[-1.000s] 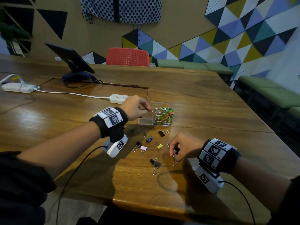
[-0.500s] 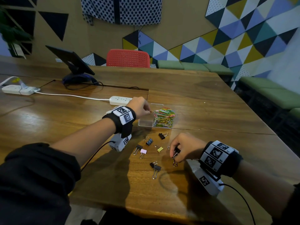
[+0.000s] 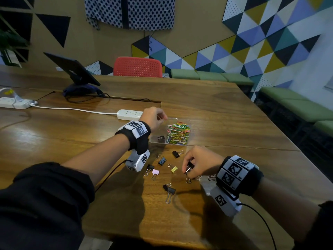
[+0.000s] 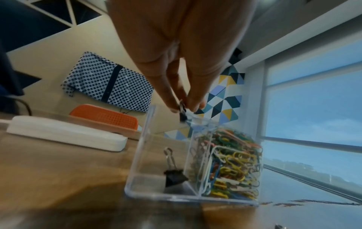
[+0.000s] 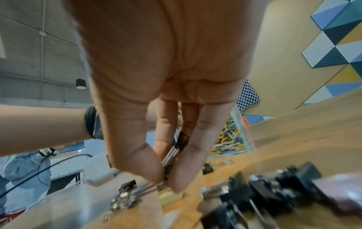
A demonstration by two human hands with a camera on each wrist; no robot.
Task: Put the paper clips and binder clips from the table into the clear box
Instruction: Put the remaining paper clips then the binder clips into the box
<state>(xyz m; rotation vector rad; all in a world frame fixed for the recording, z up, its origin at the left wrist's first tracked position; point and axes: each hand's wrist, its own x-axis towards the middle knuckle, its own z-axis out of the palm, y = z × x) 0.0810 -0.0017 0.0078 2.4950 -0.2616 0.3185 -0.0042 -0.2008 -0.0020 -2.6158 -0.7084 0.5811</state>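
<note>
The left hand [image 4: 176,46] pinches a small black binder clip [image 4: 183,115] above the clear box [image 4: 137,155], the clip hanging body-down over the near compartment. The right hand [image 3: 200,163], low over the table [image 3: 234,132], clamps another black binder clip [image 5: 181,144], its long axis steeply tilted, body uppermost and wire handles pointing down. Coloured paper clips [image 3: 178,132] fill the box's other compartment.

We see a dim room in the head view, arm shadows lying dark on the glossy worktop [image 3: 207,109], walls bowing at the edges, while both wrist views smear with motion blur, bright daylight filling the window [image 4: 313,108] behind the left hand [image 4: 176,46].
</note>
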